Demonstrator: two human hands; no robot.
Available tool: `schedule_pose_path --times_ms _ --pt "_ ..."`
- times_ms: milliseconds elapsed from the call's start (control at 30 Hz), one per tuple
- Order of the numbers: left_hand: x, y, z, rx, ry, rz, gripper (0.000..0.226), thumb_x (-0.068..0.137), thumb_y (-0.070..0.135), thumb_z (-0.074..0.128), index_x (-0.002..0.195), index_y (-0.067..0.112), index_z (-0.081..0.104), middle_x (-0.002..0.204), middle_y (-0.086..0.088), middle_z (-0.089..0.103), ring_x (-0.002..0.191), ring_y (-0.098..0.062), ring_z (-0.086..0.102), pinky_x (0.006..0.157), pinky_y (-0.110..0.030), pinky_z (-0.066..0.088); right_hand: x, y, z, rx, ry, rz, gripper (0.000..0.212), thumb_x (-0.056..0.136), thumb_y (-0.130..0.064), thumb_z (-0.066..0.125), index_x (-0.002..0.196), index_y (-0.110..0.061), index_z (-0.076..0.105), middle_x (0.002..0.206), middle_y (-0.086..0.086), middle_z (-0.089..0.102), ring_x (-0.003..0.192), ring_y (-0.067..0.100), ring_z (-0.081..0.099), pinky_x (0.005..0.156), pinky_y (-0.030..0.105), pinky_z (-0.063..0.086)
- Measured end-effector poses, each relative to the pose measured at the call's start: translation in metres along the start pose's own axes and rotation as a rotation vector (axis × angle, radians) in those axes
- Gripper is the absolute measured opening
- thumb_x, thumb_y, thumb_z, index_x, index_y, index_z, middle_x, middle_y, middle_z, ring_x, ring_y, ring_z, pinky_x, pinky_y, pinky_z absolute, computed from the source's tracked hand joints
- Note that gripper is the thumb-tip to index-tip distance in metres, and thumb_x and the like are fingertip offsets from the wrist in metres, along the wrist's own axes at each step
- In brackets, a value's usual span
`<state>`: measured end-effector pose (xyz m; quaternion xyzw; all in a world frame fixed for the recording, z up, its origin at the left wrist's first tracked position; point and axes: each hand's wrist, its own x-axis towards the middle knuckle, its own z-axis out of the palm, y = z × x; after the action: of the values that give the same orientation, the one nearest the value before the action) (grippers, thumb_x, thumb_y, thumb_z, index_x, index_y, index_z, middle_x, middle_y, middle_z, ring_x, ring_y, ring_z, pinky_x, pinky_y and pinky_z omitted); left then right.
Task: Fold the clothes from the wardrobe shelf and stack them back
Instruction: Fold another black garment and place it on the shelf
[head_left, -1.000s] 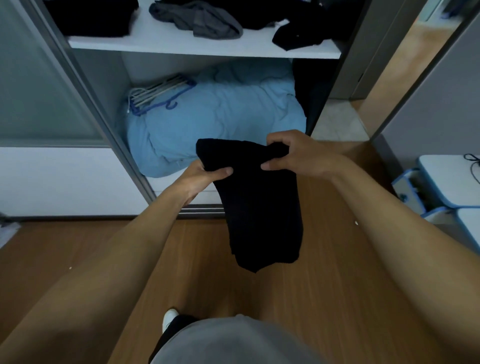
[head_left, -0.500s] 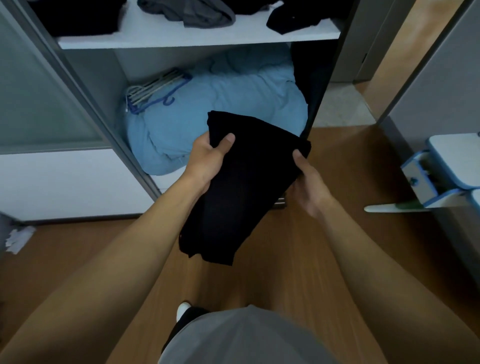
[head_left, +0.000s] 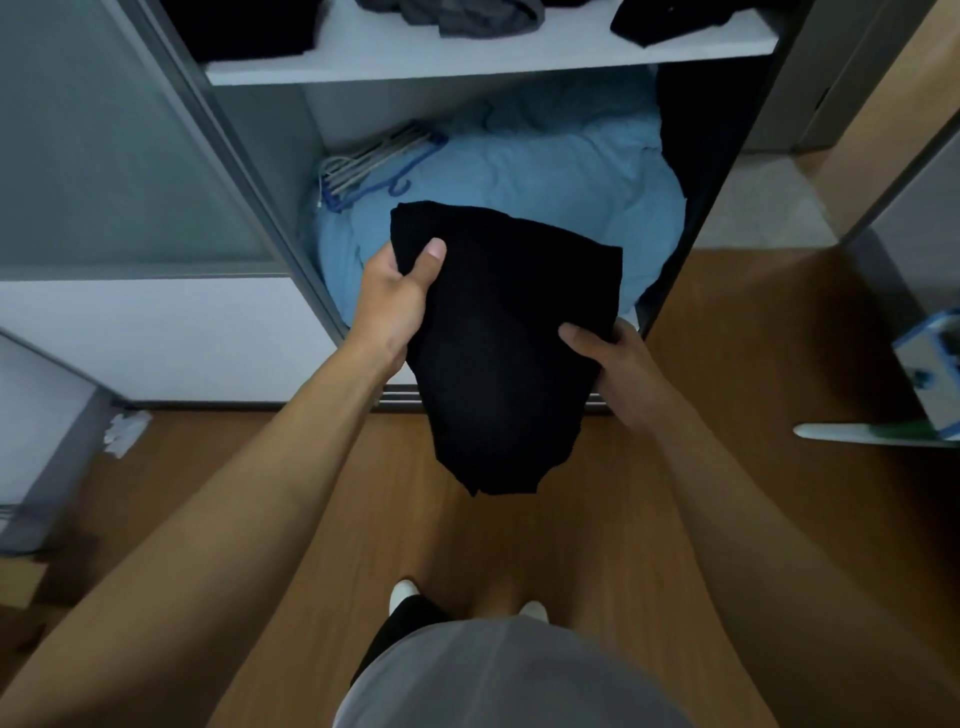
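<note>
In the head view, one folded black cloth garment (head_left: 498, 343) is held in the air in front of the open wardrobe. Its long axis runs from 11 o'clock to 5 o'clock, with the narrower end hanging down towards the brown wooden floor (head_left: 753, 322). The left hand (head_left: 395, 306) grips its upper left edge, thumb on top. The right hand (head_left: 618, 364) grips the right edge the same way; the other fingers of both hands are hidden under the cloth. Behind the garment at 12 o'clock lies one light blue quilt (head_left: 545, 176), with a bunch of wire hangers (head_left: 374, 161) at 11 o'clock. Above is the white wardrobe shelf (head_left: 467, 57), carrying three heaps: one crumpled grey garment (head_left: 467, 15) between two black ones. At 9 o'clock stands a frosted sliding door (head_left: 104, 156).
</note>
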<state>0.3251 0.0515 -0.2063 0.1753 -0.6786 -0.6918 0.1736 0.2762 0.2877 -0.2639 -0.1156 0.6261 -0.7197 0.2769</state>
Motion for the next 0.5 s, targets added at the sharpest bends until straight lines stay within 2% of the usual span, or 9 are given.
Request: schedule_pose_path --times_ms 100,200,333,433,500 --pt "-0.001 0.003 0.001 -0.099 -0.013 -0.006 0.016 0.098 0.028 0.061 0.11 0.02 0.069 0.108 0.0 0.077 0.103 -0.017 0.072 0.082 -0.027 0.057 -0.005 0.001 0.015 -0.156 -0.105 0.096 0.06 0.079 -0.053 0.078 0.132 -0.038 0.055 0.132 -0.009 0.065 0.121 0.011 0.062 0.106 0.036 0.049" --pt "-0.002 0.003 -0.001 -0.073 -0.038 -0.008 0.017 0.098 0.027 0.062 0.112 0.02 0.068 0.11 0.0 0.076 0.104 -0.017 0.071 0.084 -0.029 0.057 -0.003 0.002 0.025 -0.04 -0.018 0.112 0.063 0.085 -0.046 0.076 0.141 -0.027 0.052 0.132 -0.006 0.065 0.12 0.013 0.063 0.108 0.039 0.048" --pt "-0.003 0.003 -0.008 -0.096 -0.006 -0.039 0.019 0.1 0.025 0.059 0.116 0.017 0.067 0.112 -0.002 0.075 0.104 -0.016 0.072 0.085 -0.029 0.057 -0.007 -0.008 0.015 0.218 -0.067 0.148 0.048 0.086 -0.032 0.074 0.131 -0.023 0.059 0.124 -0.001 0.071 0.115 0.017 0.067 0.092 0.028 0.056" --pt "-0.002 0.007 -0.006 -0.164 0.006 -0.055 0.016 0.101 0.023 0.057 0.112 0.017 0.067 0.106 -0.001 0.077 0.101 -0.017 0.073 0.079 -0.027 0.058 -0.01 -0.015 0.017 0.25 -0.155 0.234 0.046 0.086 -0.028 0.071 0.129 -0.019 0.061 0.124 0.001 0.071 0.114 0.018 0.068 0.086 0.025 0.057" --pt "-0.002 0.008 -0.003 -0.202 -0.001 -0.058 0.015 0.101 0.022 0.057 0.11 0.016 0.067 0.103 -0.001 0.078 0.1 -0.018 0.073 0.076 -0.026 0.058 -0.011 -0.018 0.023 0.195 -0.184 0.303 0.043 0.083 -0.03 0.073 0.123 -0.021 0.062 0.115 -0.002 0.075 0.106 0.015 0.071 0.079 0.023 0.059"
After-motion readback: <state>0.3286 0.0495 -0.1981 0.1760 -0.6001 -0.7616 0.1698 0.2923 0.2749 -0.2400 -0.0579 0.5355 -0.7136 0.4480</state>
